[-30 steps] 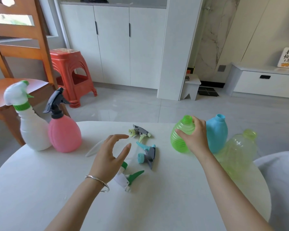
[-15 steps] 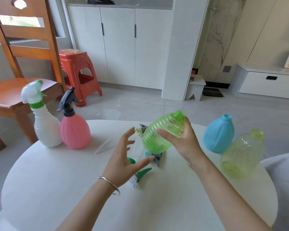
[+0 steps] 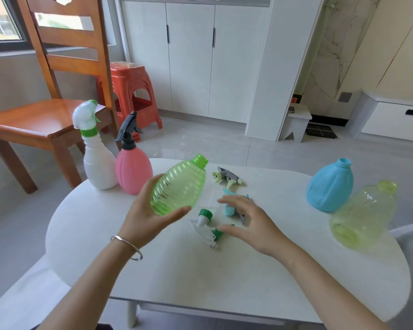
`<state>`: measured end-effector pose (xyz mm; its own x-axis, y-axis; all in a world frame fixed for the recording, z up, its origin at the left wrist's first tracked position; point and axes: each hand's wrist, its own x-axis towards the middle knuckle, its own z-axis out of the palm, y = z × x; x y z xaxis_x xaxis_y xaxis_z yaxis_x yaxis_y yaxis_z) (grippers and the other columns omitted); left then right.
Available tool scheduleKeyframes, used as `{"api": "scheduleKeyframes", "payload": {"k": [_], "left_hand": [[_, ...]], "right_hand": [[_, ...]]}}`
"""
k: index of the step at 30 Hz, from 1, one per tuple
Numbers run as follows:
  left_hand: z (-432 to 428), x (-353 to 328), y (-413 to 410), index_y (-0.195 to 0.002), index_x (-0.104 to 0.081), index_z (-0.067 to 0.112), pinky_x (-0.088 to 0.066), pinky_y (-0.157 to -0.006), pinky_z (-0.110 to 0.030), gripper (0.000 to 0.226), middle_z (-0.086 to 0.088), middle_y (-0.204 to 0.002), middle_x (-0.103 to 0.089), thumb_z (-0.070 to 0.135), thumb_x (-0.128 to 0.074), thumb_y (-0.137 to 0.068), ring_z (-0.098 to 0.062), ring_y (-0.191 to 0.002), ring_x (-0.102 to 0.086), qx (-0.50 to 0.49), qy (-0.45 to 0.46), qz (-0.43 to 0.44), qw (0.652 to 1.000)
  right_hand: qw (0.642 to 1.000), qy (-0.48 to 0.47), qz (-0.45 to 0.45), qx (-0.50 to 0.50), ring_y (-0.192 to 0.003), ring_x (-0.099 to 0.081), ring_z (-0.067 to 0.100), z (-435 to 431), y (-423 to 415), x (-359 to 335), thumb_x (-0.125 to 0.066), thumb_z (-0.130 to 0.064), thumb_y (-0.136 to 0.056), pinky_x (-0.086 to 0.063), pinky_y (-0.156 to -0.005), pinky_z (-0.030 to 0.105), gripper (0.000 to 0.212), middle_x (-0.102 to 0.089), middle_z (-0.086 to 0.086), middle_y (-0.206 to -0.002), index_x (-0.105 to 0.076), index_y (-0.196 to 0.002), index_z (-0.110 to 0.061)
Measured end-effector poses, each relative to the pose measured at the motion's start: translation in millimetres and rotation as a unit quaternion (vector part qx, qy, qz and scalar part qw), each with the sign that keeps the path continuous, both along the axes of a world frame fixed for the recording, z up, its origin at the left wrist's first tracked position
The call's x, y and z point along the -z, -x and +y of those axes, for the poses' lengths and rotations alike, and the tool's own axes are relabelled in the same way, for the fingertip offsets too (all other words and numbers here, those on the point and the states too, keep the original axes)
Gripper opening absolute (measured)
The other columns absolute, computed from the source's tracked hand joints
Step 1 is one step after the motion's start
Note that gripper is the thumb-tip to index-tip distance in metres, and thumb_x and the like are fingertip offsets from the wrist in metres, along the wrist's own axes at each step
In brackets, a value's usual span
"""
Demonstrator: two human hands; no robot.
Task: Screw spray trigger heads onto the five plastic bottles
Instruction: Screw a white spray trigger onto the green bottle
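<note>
I see a white round-edged table (image 3: 200,282) filling the lower centre of the frame, w/ grey tiled floor around it. A wooden chair (image 3: 45,120) sits upper left, an orange stool (image 3: 131,91) behind it, and white cabinets (image 3: 191,55) run along the top. At the table's left edge a white bottle (image 3: 98,163) and a pink bottle (image 3: 132,172) stand upright, touching, each w/ a trigger head on. At right, a blue bottle (image 3: 329,186) stands upright w/ an open neck, and a yellow-green bottle (image 3: 362,215) just in front of it tilts toward upper right. The green bottle (image 3: 179,186) is mid-frame, off the table, long axis diagonal, base lower left, open neck pointing upper right. My left hand (image 3: 143,217) grips its base end, thumb across the near side, fingers curled behind. My right hand (image 3: 250,225) hovers right of centre w/ fingers loosely spread, over a teal trigger head (image 3: 234,206) and a white-green trigger head (image 3: 205,225). Can't tell if there's contact. A grey trigger head (image 3: 227,177) lies further up, apart.
</note>
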<state>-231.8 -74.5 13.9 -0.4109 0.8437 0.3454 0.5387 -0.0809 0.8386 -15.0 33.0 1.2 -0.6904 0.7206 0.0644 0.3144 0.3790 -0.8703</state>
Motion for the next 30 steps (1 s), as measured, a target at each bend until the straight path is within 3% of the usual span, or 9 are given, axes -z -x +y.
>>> {"api": "scheduleKeyframes", "payload": {"k": [6, 11, 15, 18, 20, 21, 24, 27, 30], "left_hand": [[-20.3, 0.5, 20.7, -0.122, -0.047, 0.033, -0.037, -0.073, 0.005, 0.079, 0.023, -0.11, -0.058, 0.057, -0.073, -0.052, 0.019, -0.097, -0.053, -0.021, 0.006, -0.007, 1.0], [-23.9, 1.8, 26.7, -0.123, -0.046, 0.033, -0.037, -0.074, 0.004, 0.079, 0.024, -0.111, -0.058, 0.058, -0.072, -0.052, 0.019, -0.097, -0.054, -0.033, 0.007, -0.012, 0.999], [-21.1, 1.7, 29.6, -0.125, -0.046, 0.031, -0.041, -0.079, -0.001, 0.082, 0.02, -0.113, -0.06, 0.06, -0.071, -0.053, 0.012, -0.101, -0.056, -0.038, -0.002, -0.023, 0.999], [-18.2, 1.5, 27.2, -0.129, -0.043, 0.029, -0.044, -0.086, -0.015, 0.087, 0.011, -0.117, -0.06, 0.06, -0.071, -0.053, 0.001, -0.107, -0.057, -0.041, -0.007, -0.035, 0.999], [-15.7, 0.2, 23.5, -0.126, -0.041, 0.028, -0.044, -0.08, -0.009, 0.087, 0.008, -0.116, -0.059, 0.059, -0.072, -0.052, 0.005, -0.102, -0.058, -0.044, -0.014, -0.051, 0.998], [-13.9, -0.2, 21.9, -0.124, -0.041, 0.027, -0.044, -0.076, -0.005, 0.086, 0.007, -0.114, -0.059, 0.058, -0.072, -0.051, 0.009, -0.098, -0.058, -0.045, -0.016, -0.062, 0.997], [-9.7, 0.7, 19.1, -0.12, -0.043, 0.024, -0.045, -0.071, -0.004, 0.084, 0.006, -0.111, -0.061, 0.058, -0.074, -0.049, 0.01, -0.094, -0.059, -0.045, -0.013, -0.08, 0.996], [-6.8, 1.8, 16.1, -0.119, -0.046, 0.026, -0.046, -0.072, -0.006, 0.083, 0.009, -0.109, -0.061, 0.058, -0.075, -0.048, 0.007, -0.095, -0.06, -0.045, -0.011, -0.084, 0.995], [-3.6, 0.4, 11.6, -0.118, -0.048, 0.024, -0.045, -0.066, -0.003, 0.082, 0.01, -0.105, -0.061, 0.056, -0.073, -0.047, 0.014, -0.085, -0.06, -0.045, -0.017, -0.104, 0.993]], "right_hand": [[0.986, -0.092, -0.124, -0.063, -0.125, -0.038, -0.002, -11.5, 18.0, 25.6, -0.073, -0.04, -0.075, -0.028, -0.101, 0.017, 0.051, -0.029, -0.026, -0.141, -0.056, -0.123, -0.04], [0.974, -0.175, -0.13, -0.057, -0.125, -0.045, 0.011, -15.3, 34.0, 36.8, -0.06, -0.022, -0.084, -0.032, -0.099, 0.019, 0.046, -0.029, -0.014, -0.15, -0.054, -0.127, -0.036], [0.991, -0.115, -0.043, -0.056, -0.122, -0.045, -0.001, -17.6, 34.6, 26.1, -0.055, -0.014, -0.086, -0.036, -0.093, 0.01, 0.046, -0.036, -0.021, -0.143, -0.053, -0.122, -0.041], [0.995, -0.042, 0.088, -0.018, -0.103, -0.056, -0.001, -16.6, 33.1, 2.2, -0.055, -0.022, -0.086, -0.042, -0.088, 0.016, 0.036, -0.054, -0.012, -0.129, -0.055, -0.117, -0.038], [0.983, 0.032, 0.179, 0.018, -0.087, -0.059, 0.004, -10.0, 26.4, -13.1, -0.054, -0.024, -0.085, -0.041, -0.072, 0.016, 0.035, -0.067, -0.011, -0.109, -0.056, -0.119, -0.031], [0.975, 0.055, 0.212, 0.04, -0.092, -0.06, 0.007, -5.1, 21.4, -19.9, -0.053, -0.024, -0.085, -0.041, -0.069, 0.017, 0.036, -0.068, -0.014, -0.108, -0.056, -0.12, -0.029], [0.914, 0.192, 0.346, 0.091, -0.106, -0.062, 0.014, 10.3, 6.8, -33.2, -0.051, -0.016, -0.092, -0.049, -0.077, 0.028, 0.032, -0.065, -0.007, -0.119, -0.058, -0.121, -0.026], [0.798, 0.378, 0.452, 0.129, -0.088, -0.067, 0.021, 24.0, -5.4, -36.4, -0.048, -0.009, -0.091, -0.057, -0.076, 0.029, 0.027, -0.066, 0.011, -0.105, -0.058, -0.116, -0.011], [0.731, 0.475, 0.466, 0.149, -0.08, -0.062, 0.021, 30.6, -12.2, -31.7, -0.064, -0.02, -0.076, -0.058, -0.073, 0.027, 0.037, -0.062, 0.015, -0.099, -0.056, -0.108, -0.001]]}}
